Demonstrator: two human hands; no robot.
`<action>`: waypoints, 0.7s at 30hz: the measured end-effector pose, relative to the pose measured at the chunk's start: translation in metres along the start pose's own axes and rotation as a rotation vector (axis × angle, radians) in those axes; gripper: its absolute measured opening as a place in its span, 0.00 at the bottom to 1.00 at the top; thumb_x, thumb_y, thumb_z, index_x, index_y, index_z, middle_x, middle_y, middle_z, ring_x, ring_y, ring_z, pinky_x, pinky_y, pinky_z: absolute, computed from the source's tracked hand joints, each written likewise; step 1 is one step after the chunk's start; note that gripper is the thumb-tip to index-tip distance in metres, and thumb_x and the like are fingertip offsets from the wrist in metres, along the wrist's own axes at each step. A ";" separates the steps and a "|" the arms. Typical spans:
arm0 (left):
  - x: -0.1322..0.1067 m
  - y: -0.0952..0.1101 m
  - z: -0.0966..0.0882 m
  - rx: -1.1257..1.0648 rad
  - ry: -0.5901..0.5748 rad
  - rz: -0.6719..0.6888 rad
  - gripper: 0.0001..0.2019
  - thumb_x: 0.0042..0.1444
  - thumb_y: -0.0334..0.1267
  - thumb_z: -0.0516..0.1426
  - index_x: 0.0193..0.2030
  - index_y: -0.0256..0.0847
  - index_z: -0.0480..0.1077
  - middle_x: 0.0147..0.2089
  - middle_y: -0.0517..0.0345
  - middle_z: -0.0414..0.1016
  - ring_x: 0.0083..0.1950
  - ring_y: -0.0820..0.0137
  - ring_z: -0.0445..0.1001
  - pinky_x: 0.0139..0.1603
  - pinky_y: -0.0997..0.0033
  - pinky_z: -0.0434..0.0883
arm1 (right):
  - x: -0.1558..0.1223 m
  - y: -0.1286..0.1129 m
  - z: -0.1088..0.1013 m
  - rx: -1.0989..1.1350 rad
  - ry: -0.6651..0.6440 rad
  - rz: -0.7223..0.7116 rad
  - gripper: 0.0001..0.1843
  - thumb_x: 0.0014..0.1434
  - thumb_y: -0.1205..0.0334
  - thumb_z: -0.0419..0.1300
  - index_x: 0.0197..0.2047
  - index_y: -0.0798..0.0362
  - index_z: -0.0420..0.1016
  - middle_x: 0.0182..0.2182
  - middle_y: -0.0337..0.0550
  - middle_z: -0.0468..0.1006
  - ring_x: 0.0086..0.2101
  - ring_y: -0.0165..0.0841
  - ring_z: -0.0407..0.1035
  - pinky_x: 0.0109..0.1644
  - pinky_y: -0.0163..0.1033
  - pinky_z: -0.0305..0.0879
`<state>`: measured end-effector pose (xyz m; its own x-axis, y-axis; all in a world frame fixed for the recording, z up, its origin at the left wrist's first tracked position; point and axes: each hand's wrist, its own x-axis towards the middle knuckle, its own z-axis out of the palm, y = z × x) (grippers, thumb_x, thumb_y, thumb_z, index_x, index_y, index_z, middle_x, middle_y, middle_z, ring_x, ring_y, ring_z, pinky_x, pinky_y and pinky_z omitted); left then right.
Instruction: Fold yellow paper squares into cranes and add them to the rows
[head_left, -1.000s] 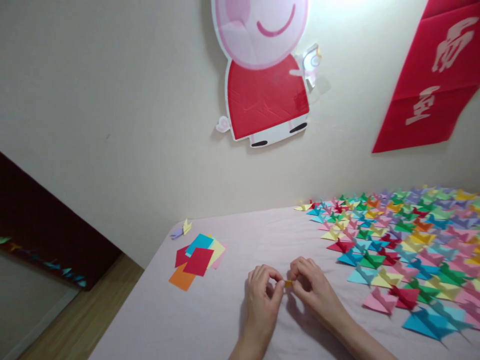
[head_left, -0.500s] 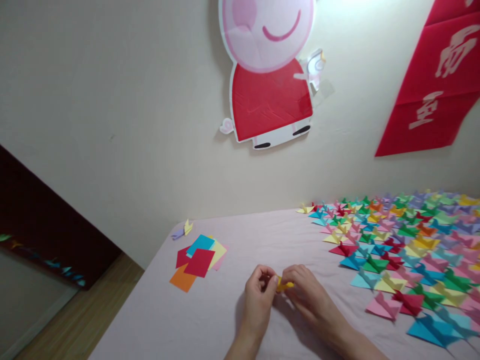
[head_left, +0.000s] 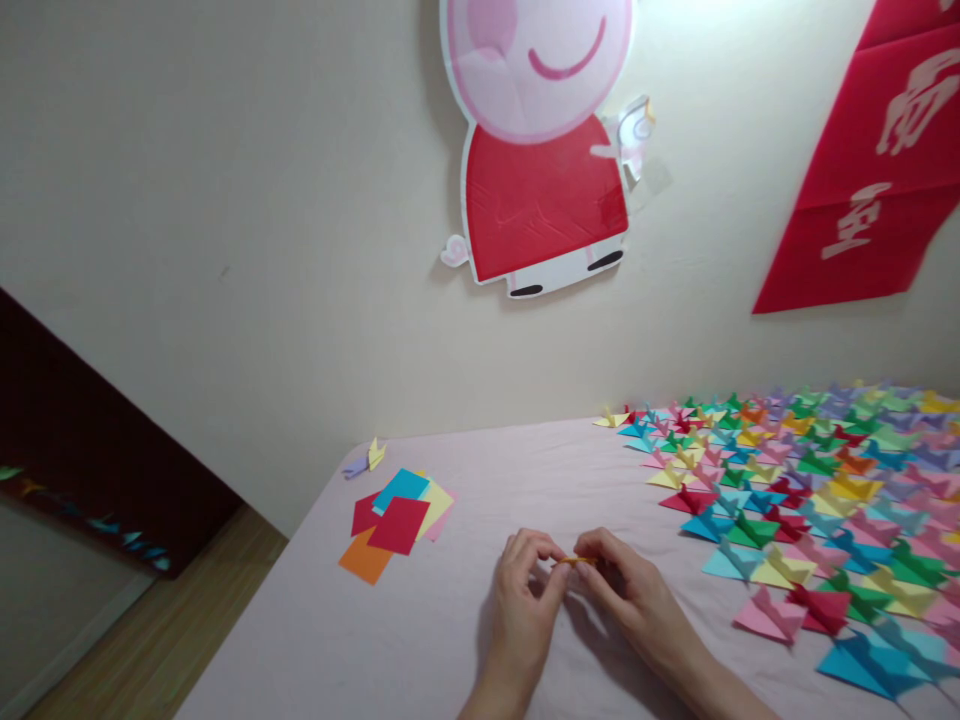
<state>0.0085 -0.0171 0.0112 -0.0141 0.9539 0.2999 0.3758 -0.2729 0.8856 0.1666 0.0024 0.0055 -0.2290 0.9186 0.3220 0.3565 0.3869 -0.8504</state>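
Observation:
A small folded yellow-orange paper [head_left: 576, 561] is pinched between my two hands, seen nearly edge-on just above the cloth-covered surface [head_left: 300, 640]. My left hand [head_left: 525, 585] grips its left end with thumb and index finger. On the other end, the thumb and fingers of my right hand [head_left: 626, 580] are closed. The fingers cover much of the paper, so its exact folded shape is hidden. Left of my hands lies a loose pile of coloured paper squares, with a red square [head_left: 401, 526] on top and an orange square [head_left: 365, 556] at the front.
Rows of many-coloured folded paper cranes [head_left: 780, 565] fill the right side of the surface. A yellow folded piece [head_left: 376, 455] and a purple one [head_left: 355, 467] sit at the far left corner. Behind stands a wall with a cartoon pig cutout [head_left: 546, 200] and a red banner [head_left: 847, 200].
My right hand has turned so its thumb and fingertips meet the paper's right end. The yellow-orange paper has tilted from showing its face to nearly edge-on.

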 end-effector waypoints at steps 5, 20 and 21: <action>-0.001 -0.001 0.001 0.054 -0.028 0.005 0.04 0.56 0.30 0.56 0.33 0.43 0.70 0.37 0.58 0.72 0.40 0.67 0.69 0.41 0.69 0.66 | 0.002 -0.005 0.000 -0.079 0.047 -0.154 0.05 0.61 0.63 0.53 0.33 0.48 0.68 0.32 0.42 0.75 0.36 0.38 0.70 0.41 0.42 0.67; 0.007 0.007 -0.004 0.012 -0.074 -0.085 0.06 0.60 0.36 0.56 0.34 0.43 0.74 0.38 0.58 0.75 0.44 0.64 0.72 0.46 0.67 0.66 | -0.001 0.006 0.003 0.055 0.010 -0.026 0.08 0.64 0.58 0.53 0.40 0.49 0.73 0.34 0.43 0.77 0.35 0.37 0.72 0.39 0.40 0.69; 0.008 0.008 -0.002 0.010 -0.074 -0.110 0.06 0.60 0.36 0.56 0.35 0.43 0.74 0.38 0.57 0.75 0.44 0.64 0.72 0.47 0.67 0.66 | -0.001 0.006 0.004 0.087 -0.011 0.001 0.09 0.65 0.57 0.53 0.41 0.50 0.73 0.35 0.44 0.78 0.35 0.37 0.72 0.40 0.40 0.69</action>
<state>0.0093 -0.0116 0.0211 0.0126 0.9846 0.1742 0.3853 -0.1656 0.9078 0.1657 0.0033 -0.0014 -0.2390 0.9179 0.3167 0.2766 0.3770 -0.8840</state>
